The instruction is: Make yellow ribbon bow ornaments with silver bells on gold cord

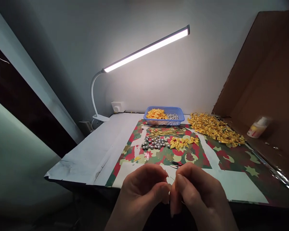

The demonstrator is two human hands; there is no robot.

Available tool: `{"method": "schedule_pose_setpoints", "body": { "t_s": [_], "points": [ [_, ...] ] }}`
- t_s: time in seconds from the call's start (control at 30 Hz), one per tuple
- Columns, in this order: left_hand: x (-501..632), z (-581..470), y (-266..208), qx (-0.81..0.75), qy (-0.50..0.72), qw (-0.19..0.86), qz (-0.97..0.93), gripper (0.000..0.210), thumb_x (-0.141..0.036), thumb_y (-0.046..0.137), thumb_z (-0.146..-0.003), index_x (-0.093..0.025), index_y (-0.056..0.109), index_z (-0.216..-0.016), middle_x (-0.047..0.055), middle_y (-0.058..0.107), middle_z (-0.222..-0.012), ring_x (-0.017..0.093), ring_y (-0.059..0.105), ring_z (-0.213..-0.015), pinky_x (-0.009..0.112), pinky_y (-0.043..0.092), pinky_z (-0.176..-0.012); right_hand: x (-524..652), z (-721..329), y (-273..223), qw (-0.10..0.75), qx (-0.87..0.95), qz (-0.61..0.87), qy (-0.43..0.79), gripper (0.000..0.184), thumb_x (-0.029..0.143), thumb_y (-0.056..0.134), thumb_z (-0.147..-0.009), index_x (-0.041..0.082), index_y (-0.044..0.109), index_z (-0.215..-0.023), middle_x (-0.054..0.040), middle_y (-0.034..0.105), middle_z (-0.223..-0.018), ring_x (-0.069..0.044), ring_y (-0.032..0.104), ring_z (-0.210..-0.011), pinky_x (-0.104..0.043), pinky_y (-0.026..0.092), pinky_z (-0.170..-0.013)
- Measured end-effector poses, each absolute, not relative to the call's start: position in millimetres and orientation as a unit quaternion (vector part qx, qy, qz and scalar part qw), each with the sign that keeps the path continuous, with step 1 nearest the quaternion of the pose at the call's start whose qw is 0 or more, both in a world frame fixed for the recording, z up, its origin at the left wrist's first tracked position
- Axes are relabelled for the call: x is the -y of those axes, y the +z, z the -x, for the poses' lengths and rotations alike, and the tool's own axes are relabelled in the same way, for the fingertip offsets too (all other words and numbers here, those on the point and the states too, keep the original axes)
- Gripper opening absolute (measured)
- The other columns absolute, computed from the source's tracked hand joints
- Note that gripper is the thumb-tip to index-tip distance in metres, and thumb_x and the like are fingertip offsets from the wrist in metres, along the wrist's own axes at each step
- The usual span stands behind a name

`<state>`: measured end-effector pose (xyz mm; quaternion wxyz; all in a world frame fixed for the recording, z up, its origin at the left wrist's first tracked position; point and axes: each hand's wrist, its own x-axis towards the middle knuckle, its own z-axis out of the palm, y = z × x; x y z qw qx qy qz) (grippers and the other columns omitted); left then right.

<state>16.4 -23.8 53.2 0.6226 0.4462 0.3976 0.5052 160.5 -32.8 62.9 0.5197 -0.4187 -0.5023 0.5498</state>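
Just past the table's near edge, my left hand [143, 189] and my right hand [198, 192] meet, fingers curled and tips nearly touching. My right thumb and fingers are pinched together, and my left fingertips close in beside them. A hair-thin strand shows near the fingertips, but what they hold is too small to make out. Right beyond the hands lie small snips [175, 165] with a dark and red handle, partly hidden. Farther back are silver bells [155, 143], yellow ribbon bows [179, 143] and thin gold ties [165, 131].
A blue plastic basket [145, 121] holds yellow bows and silver bells at the back. To its right is a heap of gold bows with ties [215, 128]. A white bottle [257, 127] stands by a cardboard panel [262, 73]. A lit lamp [146, 49] hangs above.
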Motion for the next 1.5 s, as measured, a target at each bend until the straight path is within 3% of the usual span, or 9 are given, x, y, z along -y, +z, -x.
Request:
{"method": "schedule_pose_setpoints", "body": {
  "t_s": [0.37, 0.67, 0.97, 1.2, 1.5],
  "points": [
    [20.6, -26.6, 64.3, -0.38, 0.514, 0.643, -0.423, 0.016, -0.005, 0.073, -0.078, -0.019, 0.067, -0.074, -0.006, 0.068, -0.055, 0.009, 0.063, -0.054, 0.016, 0.05, -0.059, 29.2, -155.2, 63.3, 0.579, 0.485, 0.408, 0.513, 0.036, 0.046, 0.057, -0.09, 0.02, 0.052, -0.066, 0.0049, 0.051, -0.052, -0.009, 0.05, -0.049, -0.018, 0.042, -0.049],
    [18.9, -20.3, 57.9, -0.395, 0.515, 0.624, -0.436, 0.012, -0.018, 0.08, -0.078, -0.02, 0.068, -0.074, -0.006, 0.068, -0.059, 0.01, 0.063, -0.055, 0.018, 0.051, -0.059, 24.3, -146.5, 36.2, 0.591, 0.523, 0.464, 0.401, 0.031, 0.052, 0.063, -0.086, 0.025, 0.062, -0.071, 0.0033, 0.052, -0.046, -0.014, 0.05, -0.041, -0.024, 0.046, -0.044],
    [19.8, -17.0, 58.7, -0.427, 0.51, 0.617, -0.42, 0.014, -0.021, 0.084, -0.073, -0.02, 0.07, -0.074, -0.003, 0.071, -0.066, 0.014, 0.066, -0.058, 0.021, 0.054, -0.059, 20.1, -141.9, 35.2, 0.581, 0.539, 0.461, 0.398, 0.036, 0.052, 0.058, -0.089, 0.024, 0.06, -0.065, 0.0034, 0.05, -0.047, -0.012, 0.049, -0.039, -0.022, 0.042, -0.041],
    [18.9, -19.0, 60.4, -0.436, 0.499, 0.622, -0.417, 0.016, -0.012, 0.083, -0.07, -0.02, 0.069, -0.072, -0.004, 0.068, -0.062, 0.014, 0.065, -0.057, 0.021, 0.054, -0.058, 20.2, -144.6, 30.4, 0.566, 0.534, 0.484, 0.401, 0.037, 0.053, 0.058, -0.089, 0.024, 0.059, -0.066, 0.0032, 0.048, -0.049, -0.013, 0.048, -0.042, -0.022, 0.042, -0.042],
    [18.4, -25.3, 56.0, -0.431, 0.542, 0.603, -0.395, 0.014, -0.014, 0.082, -0.069, -0.02, 0.07, -0.07, -0.006, 0.062, -0.059, 0.012, 0.063, -0.053, 0.021, 0.054, -0.055, 19.2, -140.0, 31.1, 0.562, 0.545, 0.487, 0.387, 0.038, 0.05, 0.055, -0.092, 0.022, 0.061, -0.068, 0.0038, 0.048, -0.05, -0.011, 0.045, -0.044, -0.02, 0.04, -0.044]
  ]
}}
